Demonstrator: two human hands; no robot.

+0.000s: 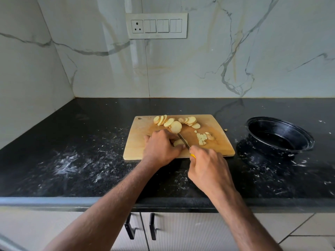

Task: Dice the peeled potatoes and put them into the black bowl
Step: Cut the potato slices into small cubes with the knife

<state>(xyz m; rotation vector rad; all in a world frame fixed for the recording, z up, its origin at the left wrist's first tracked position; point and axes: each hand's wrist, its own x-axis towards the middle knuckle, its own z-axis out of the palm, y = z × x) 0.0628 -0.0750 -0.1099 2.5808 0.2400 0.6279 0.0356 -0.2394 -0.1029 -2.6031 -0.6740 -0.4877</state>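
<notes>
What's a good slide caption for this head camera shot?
Left hand steadies potato while right hand cuts with knife on board; bowl empty.

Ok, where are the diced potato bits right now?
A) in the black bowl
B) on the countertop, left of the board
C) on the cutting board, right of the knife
C: the diced potato bits lie on the cutting board, right of the knife; the black bowl looks empty.

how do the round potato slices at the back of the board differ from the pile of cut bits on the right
The round potato slices are whole discs, overlapped in rows along the cutting board's far edge. The cut bits are small blocky pieces in a loose heap nearer the black bowl. Both are pale yellow and on the board.
</notes>
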